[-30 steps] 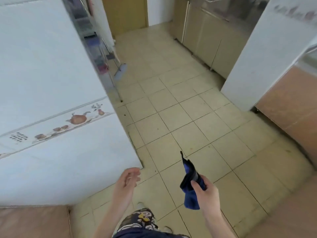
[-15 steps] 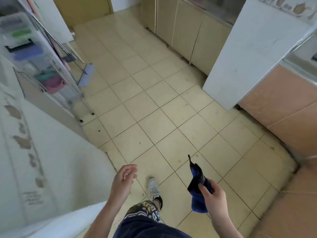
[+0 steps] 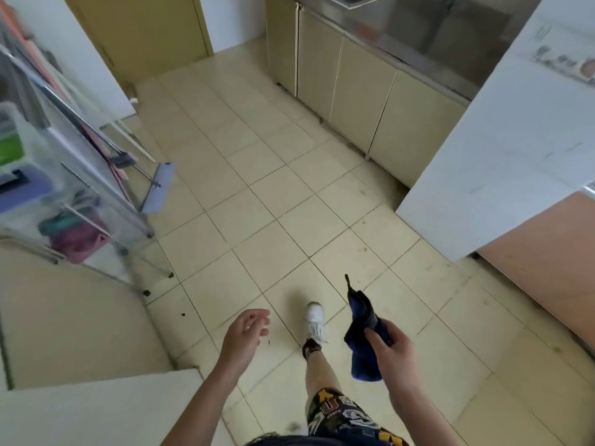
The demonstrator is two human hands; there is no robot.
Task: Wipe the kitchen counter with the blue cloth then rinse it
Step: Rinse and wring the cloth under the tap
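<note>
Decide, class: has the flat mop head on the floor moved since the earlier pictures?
Cannot tell. The mop head lies beside the rack in every picture; its shift across the view comes from the camera turning.

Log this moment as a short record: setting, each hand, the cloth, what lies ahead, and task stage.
setting: tiled kitchen floor, person walking, white shoe forward
right hand: grip closed round the blue cloth, held bunched, one corner sticking up
left hand: holds nothing, fingers loosely curled
ahead, right: steel counter over beige cabinet doors
left side: flat mop beside a wire rack
task stage: cloth is in the air, not touching any counter; no wiping or rinsing visible
</note>
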